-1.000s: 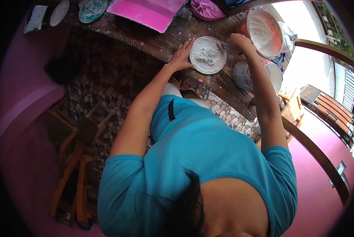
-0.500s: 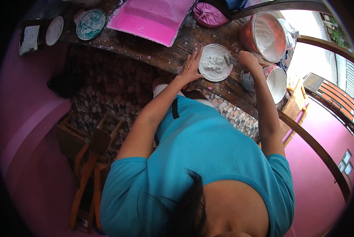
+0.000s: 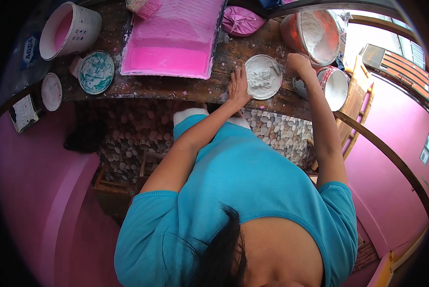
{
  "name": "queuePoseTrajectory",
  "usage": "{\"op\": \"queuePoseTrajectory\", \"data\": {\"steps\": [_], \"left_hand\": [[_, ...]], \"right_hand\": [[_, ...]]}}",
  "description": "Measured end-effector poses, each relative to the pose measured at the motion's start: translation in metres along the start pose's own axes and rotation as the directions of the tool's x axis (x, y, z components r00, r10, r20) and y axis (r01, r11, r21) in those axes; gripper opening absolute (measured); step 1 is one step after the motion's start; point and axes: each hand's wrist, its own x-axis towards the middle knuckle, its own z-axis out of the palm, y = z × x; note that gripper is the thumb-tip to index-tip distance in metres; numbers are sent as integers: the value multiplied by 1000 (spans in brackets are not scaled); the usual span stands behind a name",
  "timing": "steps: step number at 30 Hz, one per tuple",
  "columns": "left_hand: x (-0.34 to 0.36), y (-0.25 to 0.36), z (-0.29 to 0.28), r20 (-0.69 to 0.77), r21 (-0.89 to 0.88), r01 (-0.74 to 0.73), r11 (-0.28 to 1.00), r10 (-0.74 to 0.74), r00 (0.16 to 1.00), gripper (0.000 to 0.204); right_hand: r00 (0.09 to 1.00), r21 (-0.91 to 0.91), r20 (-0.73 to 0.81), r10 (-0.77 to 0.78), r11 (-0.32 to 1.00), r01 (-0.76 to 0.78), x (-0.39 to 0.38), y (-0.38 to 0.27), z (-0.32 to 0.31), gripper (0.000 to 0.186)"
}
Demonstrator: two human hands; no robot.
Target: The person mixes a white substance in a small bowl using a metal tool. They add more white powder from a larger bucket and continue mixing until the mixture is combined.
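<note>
A round, shallow lid [image 3: 266, 87] carrying thick white paste lies near the front edge of the wooden table. My left hand [image 3: 239, 87] holds its left rim, fingers along the side. Just beyond the right rim, my right hand [image 3: 298, 64] is closed; a thin greyish piece shows by its fingers, too unclear to name. Behind that hand leans an orange-red bucket [image 3: 293, 31], coated inside with white. A smaller white-lined pail [image 3: 335, 90] lies tipped beside my right forearm.
Left of the lid stands a pink paint tray [image 3: 171, 60], with a pink-stained brush [image 3: 146, 8] at its far end. Farther left are a white bucket [image 3: 87, 31] of pink paint, a green-smeared lid [image 3: 96, 74] and a whitish lid [image 3: 51, 92]. A pink bag [image 3: 243, 21] lies behind.
The view has shifted, bringing the white bucket and brush into sight at the left. My left hand's fingers lie closer together on the rim. My right hand stays closed beside the lid.
</note>
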Motion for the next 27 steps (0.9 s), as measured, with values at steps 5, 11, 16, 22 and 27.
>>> {"op": "queuePoseTrajectory", "data": {"steps": [5, 11, 16, 22, 27], "left_hand": [[0, 3, -5, 22, 13, 17, 1000, -17, 1000, 112], [1, 3, -5, -2, 23, -9, 1000, 9, 1000, 111], [1, 4, -4, 2, 32, -9, 999, 9, 1000, 111], [0, 3, -5, 13, 29, 15, 999, -16, 1000, 114], [1, 4, -7, 18, 36, 16, 999, -17, 1000, 114]], "right_hand": [[990, -24, 144, 3, 1000, 0, 2, -8, -2, 22], [992, -96, -87, -97, 991, 88, -13, -36, 15, 17], [961, -126, -190, -202, 975, 180, -42, -37, 44, 10], [957, 16, -290, -12, 1000, 18, -51, -3, 55, 13], [980, 60, -175, 91, 995, -82, -34, 6, 53, 16]]}}
